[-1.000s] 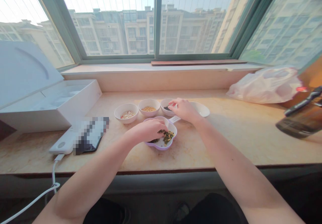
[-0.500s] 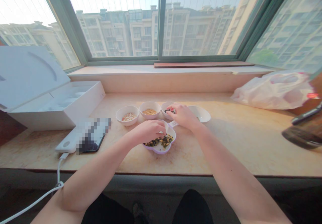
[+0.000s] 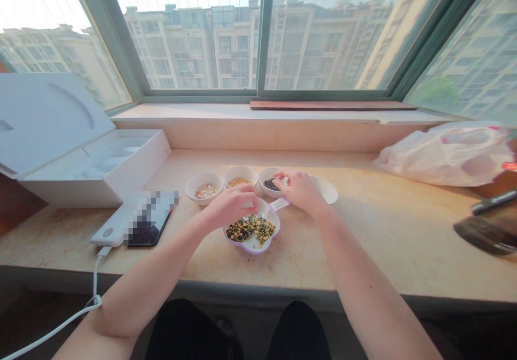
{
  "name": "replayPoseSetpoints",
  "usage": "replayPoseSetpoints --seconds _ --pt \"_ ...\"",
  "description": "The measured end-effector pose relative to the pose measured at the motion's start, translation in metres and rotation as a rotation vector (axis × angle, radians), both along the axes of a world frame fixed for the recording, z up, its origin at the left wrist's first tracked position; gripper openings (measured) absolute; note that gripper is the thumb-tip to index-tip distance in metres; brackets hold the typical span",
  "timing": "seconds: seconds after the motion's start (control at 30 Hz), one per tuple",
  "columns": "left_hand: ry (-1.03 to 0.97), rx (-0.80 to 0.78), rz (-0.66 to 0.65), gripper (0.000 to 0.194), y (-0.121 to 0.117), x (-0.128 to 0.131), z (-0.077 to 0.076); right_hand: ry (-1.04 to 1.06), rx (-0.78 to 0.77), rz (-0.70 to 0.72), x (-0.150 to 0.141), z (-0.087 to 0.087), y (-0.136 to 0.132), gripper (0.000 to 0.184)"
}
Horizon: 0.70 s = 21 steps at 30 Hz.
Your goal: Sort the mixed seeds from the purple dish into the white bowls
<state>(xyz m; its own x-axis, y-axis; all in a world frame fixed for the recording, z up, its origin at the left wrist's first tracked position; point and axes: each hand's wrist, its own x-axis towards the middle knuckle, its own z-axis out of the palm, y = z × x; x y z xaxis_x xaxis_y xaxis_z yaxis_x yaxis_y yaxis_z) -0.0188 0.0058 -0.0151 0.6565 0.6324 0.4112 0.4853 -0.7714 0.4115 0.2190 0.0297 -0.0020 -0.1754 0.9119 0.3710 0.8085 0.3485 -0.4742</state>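
Observation:
A white dish with a purple rim and a handle (image 3: 254,247) holds mixed green, black and yellowish beans. Above its back left edge is my left hand (image 3: 232,205), fingers curled together; whatever they pinch is hidden. My right hand (image 3: 299,190) is at the right rim of a small white bowl of black beans (image 3: 270,184), thumb and fingers bent into a pinch, contents too small to make out. Left of that bowl stand a bowl of yellowish grains (image 3: 239,180) and a bowl of pale and reddish flakes (image 3: 206,191). A white oval plate (image 3: 326,190) lies partly behind my right hand.
An open white box (image 3: 137,160) is at the left, with a white power bank (image 3: 110,233) and a phone (image 3: 150,225) before it. A white cable (image 3: 60,321) hangs off the front edge. A plastic bag (image 3: 448,155) and a dark object (image 3: 490,230) are at the right.
My left hand has risen out of the bean dish toward the grain bowl, uncovering more beans. My right hand has drawn back rightward, so the black beans show more. The dish has shifted slightly left.

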Motion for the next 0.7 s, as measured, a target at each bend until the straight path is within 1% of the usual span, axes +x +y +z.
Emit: replayPoseSetpoints --seconds 0.17,0.2,0.27,0.33,0.4,0.5,0.7 --pt "-0.036 0.082 0.078 0.012 0.012 -0.005 -0.005 0.015 -0.062 0.009 -0.005 0.000 -0.002 0.019" --pt "-0.044 0.099 0.117 0.014 0.015 -0.006 -0.005 0.006 -0.071 0.028 -0.006 0.001 -0.003 0.019" --pt "-0.024 0.106 0.221 0.016 0.021 -0.009 -0.005 -0.020 -0.098 0.101 -0.010 0.003 -0.007 0.020" --pt "0.017 0.117 0.337 0.021 0.026 -0.013 -0.004 -0.039 -0.144 0.209 -0.013 0.004 -0.013 0.020" --pt "0.087 0.121 0.403 0.026 0.030 -0.016 -0.003 -0.055 -0.186 0.307 -0.017 0.005 -0.019 0.020" --pt "0.152 0.110 0.453 0.029 0.033 -0.017 -0.004 -0.087 -0.208 0.411 -0.024 0.004 -0.029 0.021" --pt "0.224 0.109 0.494 0.034 0.038 -0.014 -0.008 -0.174 -0.179 0.617 -0.042 0.000 -0.040 0.025"
